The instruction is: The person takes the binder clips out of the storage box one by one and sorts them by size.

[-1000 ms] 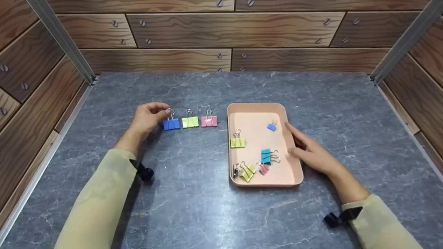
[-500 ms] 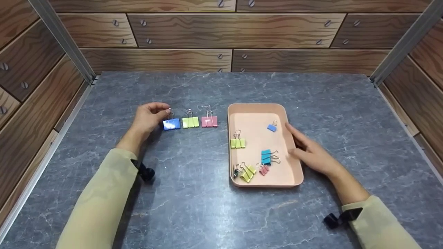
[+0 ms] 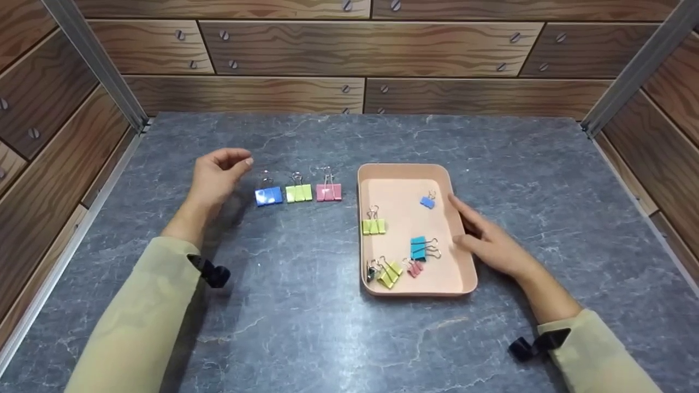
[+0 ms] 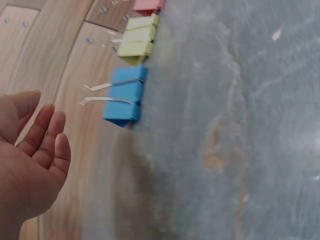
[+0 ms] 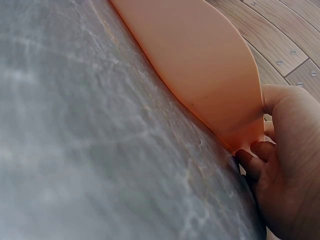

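On the table a blue binder clip (image 3: 268, 196), a lime-green binder clip (image 3: 298, 192) and a pink binder clip (image 3: 329, 192) stand in a row, wire handles pointing away. Left of the blue clip, my left hand (image 3: 215, 174) hovers apart from it, fingers loosely bent and holding nothing. The left wrist view shows a gap between that hand and the clip's handles. My right hand (image 3: 494, 243) holds the right side of a peach tray (image 3: 404, 170), thumb over the rim (image 5: 261, 85) and fingers against the outer wall.
Inside the tray lie a small blue clip (image 3: 427, 202), a green clip (image 3: 374, 226), a teal clip (image 3: 419, 248), a yellow-green clip (image 3: 389, 274), a small pink clip (image 3: 415, 268) and a dark clip (image 3: 371, 271). Wood-patterned walls (image 3: 349, 49) enclose the table.
My left hand has let go of the blue binder clip's handles and moved left and away from it. The blue clip stays in the row. My right hand and the tray keep their place.
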Tool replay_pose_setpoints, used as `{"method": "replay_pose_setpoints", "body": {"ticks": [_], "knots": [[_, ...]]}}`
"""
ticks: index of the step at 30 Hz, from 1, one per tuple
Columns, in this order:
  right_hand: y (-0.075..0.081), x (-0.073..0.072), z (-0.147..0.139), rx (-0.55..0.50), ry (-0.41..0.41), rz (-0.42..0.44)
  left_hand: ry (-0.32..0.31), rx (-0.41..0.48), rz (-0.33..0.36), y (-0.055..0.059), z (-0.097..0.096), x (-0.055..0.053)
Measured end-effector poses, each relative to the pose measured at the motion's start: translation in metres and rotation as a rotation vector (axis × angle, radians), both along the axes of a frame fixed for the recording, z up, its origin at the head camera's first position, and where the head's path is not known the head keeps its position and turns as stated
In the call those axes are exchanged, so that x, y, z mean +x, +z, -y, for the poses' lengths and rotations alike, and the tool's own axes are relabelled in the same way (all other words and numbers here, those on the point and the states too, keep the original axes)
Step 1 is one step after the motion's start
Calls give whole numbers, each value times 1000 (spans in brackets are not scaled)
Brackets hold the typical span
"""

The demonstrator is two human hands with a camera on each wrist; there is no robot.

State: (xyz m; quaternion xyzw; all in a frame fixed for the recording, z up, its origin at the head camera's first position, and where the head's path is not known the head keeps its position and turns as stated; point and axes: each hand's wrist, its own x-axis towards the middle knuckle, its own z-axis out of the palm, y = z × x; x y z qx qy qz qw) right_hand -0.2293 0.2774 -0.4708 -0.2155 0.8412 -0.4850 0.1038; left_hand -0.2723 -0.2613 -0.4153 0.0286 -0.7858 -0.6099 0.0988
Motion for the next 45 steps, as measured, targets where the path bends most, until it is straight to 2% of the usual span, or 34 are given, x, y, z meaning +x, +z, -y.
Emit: {"method": "replay_pose_setpoints", "body": {"ticks": [7,12,17,25,32,39,45], "knots": [[2,0,-2,-22,2,-3,-98,-45,-73,29,-20,12],[0,1,-2,-40,4,3,-227,-29,-103,38,-44,19],[0,2,-1,-32,-1,1,-336,-18,-116,40,-70,28],[-2,1,2,-19,-2,7,-503,-10,-64,36,-101,42],[-2,1,2,0,-8,5,-596,-40,-47,22,-120,48],[-2,2,2,-13,-1,5,-744,-65,-14,8,-135,55],[-1,2,1,-19,2,5,-833,-91,-3,2,-145,59]]}}
